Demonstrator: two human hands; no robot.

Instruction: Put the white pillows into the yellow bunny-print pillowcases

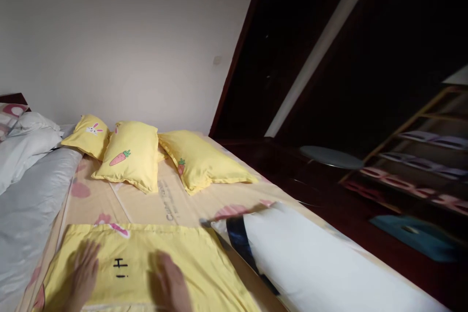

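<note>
A yellow pillowcase (135, 243) lies spread flat on the bed in front of me, printed with black "Hi" lettering and a pink rabbit ear. My left hand (85, 270) is over its left part, fingers stretched out. Over the middle, right of the lettering, is my right hand (172, 280), somewhat blurred, with its fingers extended and nothing in it. Whether the hands press on the cloth is hard to tell. Beside the pillowcase on the right lies a long white pillow (314, 253) with a dark band near its far end.
Farther up the bed lie plump yellow pillows, one with a carrot (135, 151) and another to its right (208, 158). Grey-white bedding (32, 219) runs along the left. Past the bed's right edge are a round stool (331, 156) and a shoe rack (420, 156).
</note>
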